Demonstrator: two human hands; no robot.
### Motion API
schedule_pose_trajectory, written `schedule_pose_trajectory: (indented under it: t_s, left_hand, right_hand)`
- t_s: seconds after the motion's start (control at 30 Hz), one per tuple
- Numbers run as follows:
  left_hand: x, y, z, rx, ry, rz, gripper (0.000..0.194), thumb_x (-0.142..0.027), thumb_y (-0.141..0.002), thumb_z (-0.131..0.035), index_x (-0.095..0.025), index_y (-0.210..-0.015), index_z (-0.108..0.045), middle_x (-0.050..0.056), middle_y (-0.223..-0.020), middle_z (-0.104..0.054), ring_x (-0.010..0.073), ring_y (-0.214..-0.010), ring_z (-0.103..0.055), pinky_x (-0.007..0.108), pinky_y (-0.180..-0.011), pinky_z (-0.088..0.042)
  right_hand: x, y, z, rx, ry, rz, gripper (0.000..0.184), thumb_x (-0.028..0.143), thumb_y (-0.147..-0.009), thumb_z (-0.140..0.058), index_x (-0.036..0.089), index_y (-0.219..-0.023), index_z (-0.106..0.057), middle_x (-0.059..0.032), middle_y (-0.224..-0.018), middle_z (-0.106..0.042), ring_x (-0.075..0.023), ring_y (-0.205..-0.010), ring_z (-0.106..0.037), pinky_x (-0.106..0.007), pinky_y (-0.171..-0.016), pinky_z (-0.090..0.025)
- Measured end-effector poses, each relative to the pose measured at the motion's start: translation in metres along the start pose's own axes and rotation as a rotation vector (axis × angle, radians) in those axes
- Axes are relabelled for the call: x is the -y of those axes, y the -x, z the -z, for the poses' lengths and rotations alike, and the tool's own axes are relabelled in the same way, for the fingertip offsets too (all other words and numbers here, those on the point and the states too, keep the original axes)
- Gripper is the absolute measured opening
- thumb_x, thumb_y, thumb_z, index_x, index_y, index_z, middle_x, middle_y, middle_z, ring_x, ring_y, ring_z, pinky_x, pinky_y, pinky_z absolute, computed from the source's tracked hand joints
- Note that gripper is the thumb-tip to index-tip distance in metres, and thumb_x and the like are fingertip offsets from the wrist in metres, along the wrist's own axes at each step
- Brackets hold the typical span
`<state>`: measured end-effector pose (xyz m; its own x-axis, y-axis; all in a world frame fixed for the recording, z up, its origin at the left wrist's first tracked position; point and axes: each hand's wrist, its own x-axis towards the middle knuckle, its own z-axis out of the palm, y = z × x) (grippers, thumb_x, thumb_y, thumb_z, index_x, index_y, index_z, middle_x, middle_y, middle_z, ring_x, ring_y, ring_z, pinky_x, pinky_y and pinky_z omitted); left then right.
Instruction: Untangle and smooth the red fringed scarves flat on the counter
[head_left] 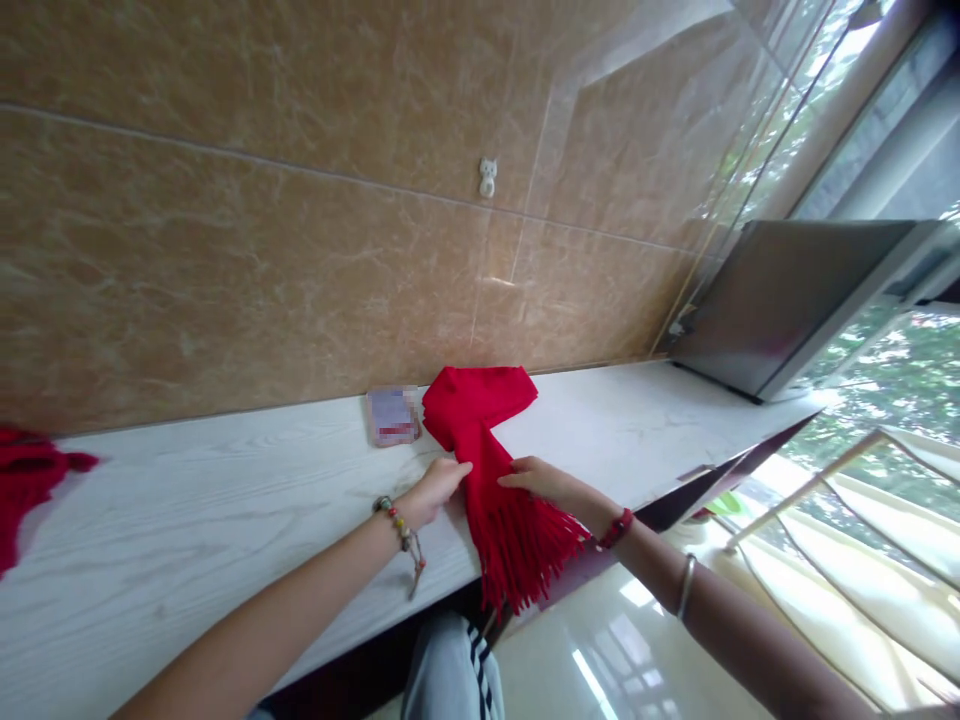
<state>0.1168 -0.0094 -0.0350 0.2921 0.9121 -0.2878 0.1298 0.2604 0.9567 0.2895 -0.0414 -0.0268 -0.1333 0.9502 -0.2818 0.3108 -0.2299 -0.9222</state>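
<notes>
A red fringed scarf (pixel 489 475) lies on the white countertop, its upper part folded over near the wall. The fringed end hangs down over the counter's front edge. My left hand (pixel 441 486) is closed on the scarf's left edge, thumb on top. Across from it, my right hand (pixel 538 478) grips the right edge just above the fringe, with some fingers hidden under the cloth.
Just left of the scarf, a small blurred packet (pixel 393 416) lies against the wall. Another red fabric piece (pixel 34 470) is at the far left. A grey metal appliance (pixel 787 295) stands on the counter's right end, and a drying rack (pixel 817 480) is beyond the edge.
</notes>
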Motion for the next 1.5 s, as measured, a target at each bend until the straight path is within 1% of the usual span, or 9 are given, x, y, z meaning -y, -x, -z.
schedule_pose_trajectory:
  t_s: [0.13, 0.2, 0.4, 0.6, 0.7, 0.8, 0.93, 1.1, 1.5]
  left_hand:
    - [-0.005, 0.006, -0.005, 0.035, 0.075, -0.001, 0.006, -0.018, -0.075, -0.054, -0.014, -0.071, -0.056, -0.001, -0.063, -0.062, 0.0113, -0.062, -0.057, 0.019, -0.048, -0.035]
    - [-0.008, 0.011, -0.009, 0.071, 0.112, 0.016, 0.004, -0.015, -0.076, -0.051, -0.015, -0.074, -0.055, 0.000, -0.067, -0.063, 0.0102, -0.061, -0.059, 0.018, -0.047, -0.035]
    - [0.000, 0.019, -0.022, 0.130, 0.089, 0.133, 0.016, -0.012, -0.077, -0.048, -0.016, -0.093, -0.045, 0.002, -0.076, -0.064, 0.0101, -0.057, -0.062, 0.016, -0.039, -0.027]
    - [0.012, 0.018, -0.017, 0.061, -0.100, 0.110, 0.040, -0.022, -0.078, -0.048, -0.019, -0.114, -0.031, 0.003, -0.079, -0.062, 0.0117, -0.058, -0.061, 0.017, -0.044, -0.034]
    - [0.008, 0.009, -0.007, -0.006, -0.220, -0.027, 0.056, -0.021, -0.076, -0.052, -0.020, -0.125, -0.025, 0.006, -0.091, -0.061, 0.0162, -0.077, -0.062, 0.021, -0.056, -0.042]
    - [0.005, -0.005, 0.007, -0.187, -0.575, -0.378, 0.058, -0.013, -0.075, -0.050, -0.014, -0.128, -0.028, 0.015, -0.113, -0.053, 0.0223, -0.105, -0.052, 0.029, -0.080, -0.043]
    - [0.009, -0.028, 0.025, -0.352, -0.973, -0.686, 0.052, -0.009, -0.078, -0.041, -0.008, -0.130, -0.032, 0.018, -0.136, -0.032, 0.0240, -0.122, -0.038, 0.033, -0.097, -0.034]
    - [0.022, -0.050, 0.036, -0.274, -1.068, -0.809, 0.053, -0.008, -0.081, -0.036, -0.007, -0.133, -0.029, 0.015, -0.143, -0.025, 0.0210, -0.128, -0.031, 0.030, -0.103, -0.030]
    - [0.036, -0.058, 0.040, -0.226, -1.153, -0.886, 0.060, -0.003, -0.074, -0.039, -0.014, -0.132, -0.033, 0.014, -0.143, -0.024, 0.0248, -0.130, -0.025, 0.040, -0.101, -0.032]
  right_hand:
    - [0.013, 0.008, -0.001, 0.114, -0.324, 0.014, 0.012, 0.014, -0.070, -0.057, 0.011, -0.081, -0.059, -0.0036, -0.069, -0.065, -0.0123, -0.063, -0.060, -0.024, -0.067, -0.049]
    - [0.019, 0.013, 0.009, 0.054, -0.341, 0.036, 0.018, 0.013, -0.072, -0.056, 0.011, -0.089, -0.057, -0.0047, -0.074, -0.066, -0.0120, -0.064, -0.061, -0.024, -0.068, -0.049]
    - [0.008, 0.021, 0.037, -0.097, 0.099, 0.011, 0.062, 0.018, -0.075, -0.059, 0.017, -0.130, -0.031, 0.0013, -0.071, -0.064, -0.0106, -0.056, -0.057, -0.021, -0.051, -0.045]
    - [-0.029, 0.017, 0.034, -0.203, 0.505, 0.098, 0.069, 0.019, -0.071, -0.060, 0.017, -0.133, -0.031, -0.0046, -0.089, -0.063, -0.0146, -0.069, -0.060, -0.025, -0.061, -0.048]
    - [-0.029, 0.014, 0.044, -0.241, 0.739, 0.182, 0.068, 0.019, -0.070, -0.060, 0.019, -0.133, -0.034, -0.0055, -0.092, -0.063, -0.0170, -0.075, -0.060, -0.028, -0.069, -0.047]
    - [-0.016, 0.007, 0.044, -0.252, 0.920, 0.338, 0.053, 0.020, -0.075, -0.055, 0.016, -0.126, -0.044, -0.0110, -0.102, -0.061, -0.0205, -0.087, -0.059, -0.033, -0.080, -0.045]
    - [0.005, -0.019, 0.013, -0.326, 0.999, 0.526, 0.045, 0.024, -0.083, -0.047, 0.008, -0.124, -0.045, -0.0196, -0.122, -0.050, -0.0250, -0.112, -0.047, -0.038, -0.095, -0.036]
    - [0.002, -0.052, -0.032, -0.392, 1.040, 0.461, 0.058, 0.039, -0.086, -0.044, 0.014, -0.136, -0.028, -0.0156, -0.143, -0.023, -0.0325, -0.131, -0.015, -0.055, -0.098, -0.026]
    - [-0.001, -0.038, -0.030, -0.303, 1.061, 0.418, 0.052, 0.040, -0.090, -0.034, 0.020, -0.137, -0.028, -0.0120, -0.144, -0.024, -0.0257, -0.133, -0.014, -0.053, -0.102, -0.021]
